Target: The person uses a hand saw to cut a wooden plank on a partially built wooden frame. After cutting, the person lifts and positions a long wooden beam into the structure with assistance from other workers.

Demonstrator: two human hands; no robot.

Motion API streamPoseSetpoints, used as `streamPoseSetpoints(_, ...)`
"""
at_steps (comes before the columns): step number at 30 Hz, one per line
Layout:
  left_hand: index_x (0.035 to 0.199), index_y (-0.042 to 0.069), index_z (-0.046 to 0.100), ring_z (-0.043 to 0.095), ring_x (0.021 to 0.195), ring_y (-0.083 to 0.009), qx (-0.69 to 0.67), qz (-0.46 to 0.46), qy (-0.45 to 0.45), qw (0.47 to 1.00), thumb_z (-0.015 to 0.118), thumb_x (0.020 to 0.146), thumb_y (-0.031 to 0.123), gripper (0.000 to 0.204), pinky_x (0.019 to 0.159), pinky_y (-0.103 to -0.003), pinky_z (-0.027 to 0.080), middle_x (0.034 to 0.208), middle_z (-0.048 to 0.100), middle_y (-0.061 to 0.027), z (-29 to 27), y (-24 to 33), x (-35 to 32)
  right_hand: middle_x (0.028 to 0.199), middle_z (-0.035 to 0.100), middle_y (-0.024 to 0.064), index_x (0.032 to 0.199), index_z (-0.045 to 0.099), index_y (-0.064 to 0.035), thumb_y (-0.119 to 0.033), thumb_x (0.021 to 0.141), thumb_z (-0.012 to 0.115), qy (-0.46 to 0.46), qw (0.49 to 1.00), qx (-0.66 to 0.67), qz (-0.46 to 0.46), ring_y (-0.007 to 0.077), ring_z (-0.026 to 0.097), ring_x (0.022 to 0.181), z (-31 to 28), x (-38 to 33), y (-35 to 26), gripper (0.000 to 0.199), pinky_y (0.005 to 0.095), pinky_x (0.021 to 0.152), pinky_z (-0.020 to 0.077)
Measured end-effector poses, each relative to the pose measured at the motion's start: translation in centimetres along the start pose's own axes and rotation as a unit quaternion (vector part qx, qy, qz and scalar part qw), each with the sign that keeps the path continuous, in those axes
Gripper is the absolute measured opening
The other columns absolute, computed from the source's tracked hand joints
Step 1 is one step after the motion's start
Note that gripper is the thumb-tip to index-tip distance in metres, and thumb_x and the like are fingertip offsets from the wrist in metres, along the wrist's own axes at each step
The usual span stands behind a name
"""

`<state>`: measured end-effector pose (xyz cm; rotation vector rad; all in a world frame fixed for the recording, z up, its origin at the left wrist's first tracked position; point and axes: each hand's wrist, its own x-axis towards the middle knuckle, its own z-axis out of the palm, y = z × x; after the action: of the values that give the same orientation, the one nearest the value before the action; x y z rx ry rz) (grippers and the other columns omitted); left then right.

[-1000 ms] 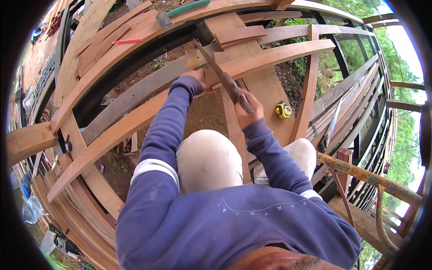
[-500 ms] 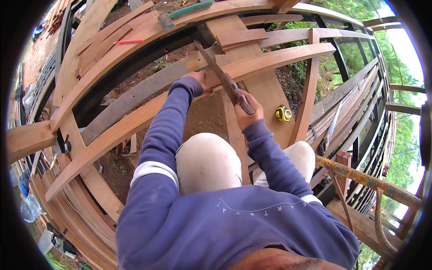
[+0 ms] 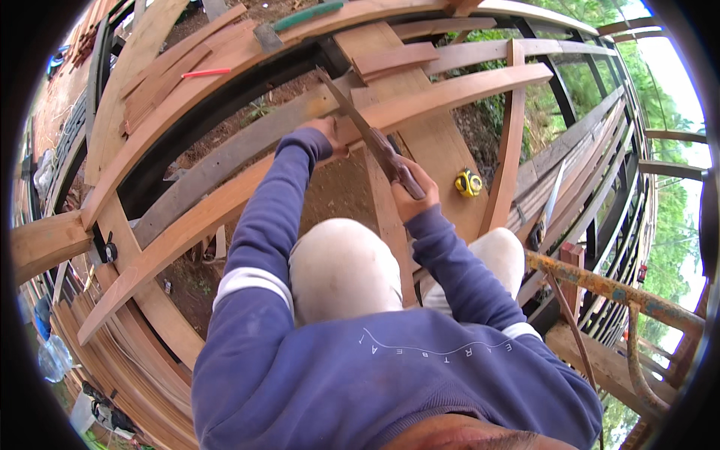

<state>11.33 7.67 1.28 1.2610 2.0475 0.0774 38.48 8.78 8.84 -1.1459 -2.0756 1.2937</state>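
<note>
1. The right hand (image 3: 418, 189) was clamped around the brown handle of a handsaw (image 3: 388, 156), whose blade slanted up and away across a reddish beam (image 3: 465, 91).
2. The left hand (image 3: 330, 136) lay on that beam, just left of the blade; how far its fingers closed cannot be told.
3. The beam ran diagonally across an open frame, over a wide pale board (image 3: 442, 150) and near a grey weathered plank (image 3: 240, 146).
4. On the pale board, right of the saw, sat a yellow and black tape measure (image 3: 468, 183).
5. Beyond, a red stick-shaped thing (image 3: 206, 73) lay on thin offcuts, near a green-handled tool (image 3: 307, 15) with a grey head.
6. Bare brown soil (image 3: 337, 196) showed between the timbers.
7. At right stood a rusty metal rail (image 3: 615, 289), with green foliage (image 3: 675, 225) outside; stacked planks (image 3: 112, 360) filled the lower left.
</note>
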Motion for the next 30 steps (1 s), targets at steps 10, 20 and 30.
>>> streamPoseSetpoints(10,0.132,0.002,0.058,0.066,0.118,-0.0392,0.006,-0.012,-0.003,1.000,0.081,0.070,0.046,0.079,0.101,-0.044,0.052,0.125,0.069,-0.0251,0.3,0.0,0.0,0.113,0.074,0.0162,0.130,0.064,0.0017,0.007,0.088,0.058,0.015,0.999,0.013,-0.026,0.0226,0.073,0.103,-1.2,-3.9,2.5,0.043,0.0317,0.094,0.0535)
streamPoseSetpoints(20,0.136,0.000,0.056,0.065,0.119,-0.0399,-0.027,-0.006,-0.016,0.999,0.081,0.070,0.046,0.084,0.103,-0.043,0.051,0.126,0.067,-0.0270,0.7,-1.7,0.6,0.123,0.072,0.0196,0.134,0.062,0.0028,0.009,0.088,0.055,-0.027,0.997,-0.069,0.023,0.0252,0.070,0.116,-9.1,-14.4,-2.3,0.047,0.0332,0.099,0.0516)
streamPoseSetpoints(30,0.129,-0.001,0.060,0.065,0.118,-0.0406,-0.037,0.001,-0.018,0.999,0.082,0.070,0.046,0.078,0.102,-0.043,0.051,0.125,0.068,-0.0276,0.0,-1.7,0.6,0.113,0.074,0.0178,0.131,0.064,0.0015,0.003,0.087,0.061,-0.008,1.000,-0.007,-0.009,0.0217,0.072,0.106,-2.5,-5.0,0.1,0.045,0.0312,0.094,0.0529)
